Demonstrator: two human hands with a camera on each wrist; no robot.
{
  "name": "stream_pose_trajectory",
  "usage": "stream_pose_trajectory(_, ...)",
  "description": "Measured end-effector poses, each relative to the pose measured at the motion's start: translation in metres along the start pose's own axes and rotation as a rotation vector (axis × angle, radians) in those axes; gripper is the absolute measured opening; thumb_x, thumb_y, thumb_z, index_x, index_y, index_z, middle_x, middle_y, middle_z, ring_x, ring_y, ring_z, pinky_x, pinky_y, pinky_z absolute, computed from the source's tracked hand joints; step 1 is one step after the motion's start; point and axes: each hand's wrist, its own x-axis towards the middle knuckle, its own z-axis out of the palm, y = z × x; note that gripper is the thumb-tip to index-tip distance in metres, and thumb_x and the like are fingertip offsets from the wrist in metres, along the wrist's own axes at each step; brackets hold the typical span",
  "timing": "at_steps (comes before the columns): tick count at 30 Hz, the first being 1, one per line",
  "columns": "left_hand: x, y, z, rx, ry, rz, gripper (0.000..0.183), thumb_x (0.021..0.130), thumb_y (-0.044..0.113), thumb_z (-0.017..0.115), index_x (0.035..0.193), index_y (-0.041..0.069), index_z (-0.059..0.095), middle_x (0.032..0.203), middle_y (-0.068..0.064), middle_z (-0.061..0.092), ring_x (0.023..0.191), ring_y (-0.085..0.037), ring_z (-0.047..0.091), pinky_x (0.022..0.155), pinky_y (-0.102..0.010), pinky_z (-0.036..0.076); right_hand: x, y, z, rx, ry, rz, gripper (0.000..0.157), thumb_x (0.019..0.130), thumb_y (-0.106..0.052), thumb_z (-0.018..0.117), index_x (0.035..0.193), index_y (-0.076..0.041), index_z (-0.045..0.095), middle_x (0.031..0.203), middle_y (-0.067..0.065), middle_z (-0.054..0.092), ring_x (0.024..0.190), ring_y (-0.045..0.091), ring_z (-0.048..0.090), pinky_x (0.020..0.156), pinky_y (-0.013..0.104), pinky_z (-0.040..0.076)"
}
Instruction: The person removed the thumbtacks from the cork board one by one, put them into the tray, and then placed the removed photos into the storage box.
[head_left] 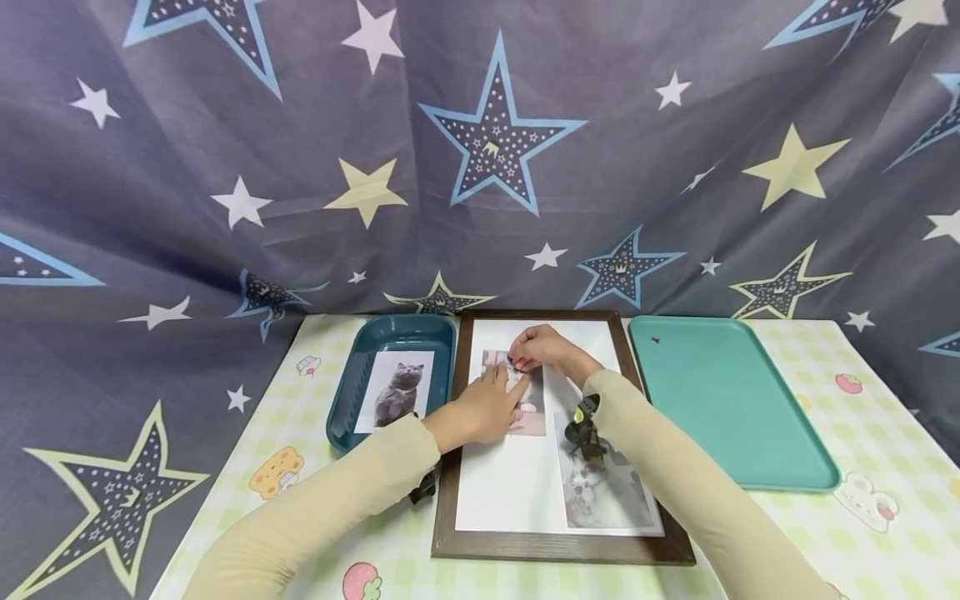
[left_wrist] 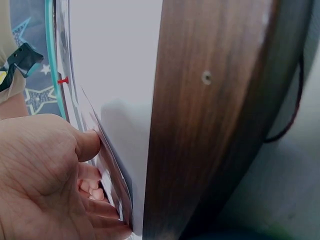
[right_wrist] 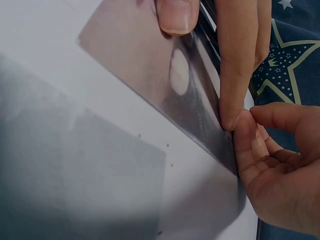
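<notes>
A white board (head_left: 506, 496) in a dark brown wooden frame (head_left: 555, 546) lies on the table. My left hand (head_left: 487, 404) rests on a photo (head_left: 534, 425) at the board's upper left, its fingers spread and pressing the print. Beside those fingers, my right hand (head_left: 551, 348) brings thumb and forefinger together at the photo's upper edge; what lies between the fingertips is hidden. In the left wrist view the photo (left_wrist: 112, 172) bows slightly off the board. A second, greyish photo (head_left: 603, 504) lies at the board's lower right, partly covered by the right wrist's camera.
Left of the frame stands a dark teal tray (head_left: 341, 408) holding a cat photo (head_left: 397, 392). A flat green tray (head_left: 738, 400) lies on the right, with a tiny red item (head_left: 656, 340) in it. A red push pin (left_wrist: 63, 80) shows past the board.
</notes>
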Motion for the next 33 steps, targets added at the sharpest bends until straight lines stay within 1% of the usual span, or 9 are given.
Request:
stream_pose_trajectory(5, 0.0005, 0.0005, -0.0002, -0.019, 0.000, 0.002, 0.061, 0.110, 0.039, 0.040, 0.163, 0.013, 0.026, 0.163, -0.030, 0.025, 0.151, -0.045, 0.029, 0.119, -0.044, 0.039, -0.0012, -0.0013, -0.0012, -0.004, -0.007, 0.002, 0.007, 0.093, 0.003, 0.061, 0.099, 0.005, 0.064, 0.073, 0.002, 0.063, 0.063, 0.008, 0.061, 0.065, 0.020, 0.057)
stream_pose_trajectory(10, 0.0025, 0.0003, 0.0008, -0.013, 0.008, 0.000, 0.061, 0.110, 0.039, 0.041, 0.163, 0.012, 0.026, 0.164, -0.029, 0.024, 0.151, -0.045, 0.029, 0.120, -0.044, 0.039, 0.0006, -0.0011, -0.0025, 0.001, -0.008, -0.009, 0.009, 0.092, 0.003, 0.061, 0.100, 0.006, 0.064, 0.073, 0.002, 0.063, 0.063, 0.008, 0.061, 0.065, 0.020, 0.057)
stream_pose_trajectory(18, 0.0029, 0.0015, 0.0012, 0.006, 0.012, -0.006, 0.065, 0.110, 0.039, 0.041, 0.160, 0.001, 0.027, 0.164, -0.028, 0.026, 0.151, -0.045, 0.031, 0.119, -0.043, 0.040, 0.0014, 0.0000, -0.0023, 0.016, -0.027, -0.002, 0.008, 0.093, 0.003, 0.061, 0.100, 0.006, 0.064, 0.072, 0.001, 0.063, 0.061, 0.008, 0.060, 0.065, 0.020, 0.057)
stream_pose_trajectory(21, 0.0031, 0.0017, 0.0020, 0.005, 0.012, -0.006, 0.065, 0.110, 0.039, 0.041, 0.160, 0.001, 0.027, 0.164, -0.028, 0.026, 0.151, -0.045, 0.030, 0.119, -0.043, 0.040, 0.0015, 0.0005, -0.0020, 0.023, -0.031, 0.003, 0.006, 0.093, 0.004, 0.061, 0.098, 0.005, 0.063, 0.072, 0.002, 0.062, 0.061, 0.008, 0.060, 0.064, 0.020, 0.057)
stream_pose_trajectory(26, 0.0040, 0.0012, 0.0014, 0.032, 0.017, -0.005, 0.065, 0.110, 0.039, 0.041, 0.160, 0.001, 0.026, 0.163, -0.028, 0.026, 0.150, -0.045, 0.032, 0.118, -0.042, 0.041, 0.0034, 0.0005, -0.0025, 0.042, -0.032, 0.004, 0.004, 0.094, 0.004, 0.060, 0.097, 0.004, 0.063, 0.073, 0.002, 0.062, 0.061, 0.007, 0.060, 0.062, 0.018, 0.056)
stream_pose_trajectory(33, 0.0040, 0.0017, 0.0012, 0.024, 0.007, -0.004, 0.065, 0.110, 0.039, 0.041, 0.160, 0.001, 0.026, 0.164, -0.028, 0.026, 0.150, -0.045, 0.031, 0.118, -0.043, 0.041, 0.0021, 0.0010, -0.0027, 0.055, -0.044, 0.010, 0.005, 0.094, 0.004, 0.058, 0.098, 0.006, 0.061, 0.073, 0.002, 0.061, 0.061, 0.007, 0.060, 0.062, 0.018, 0.056)
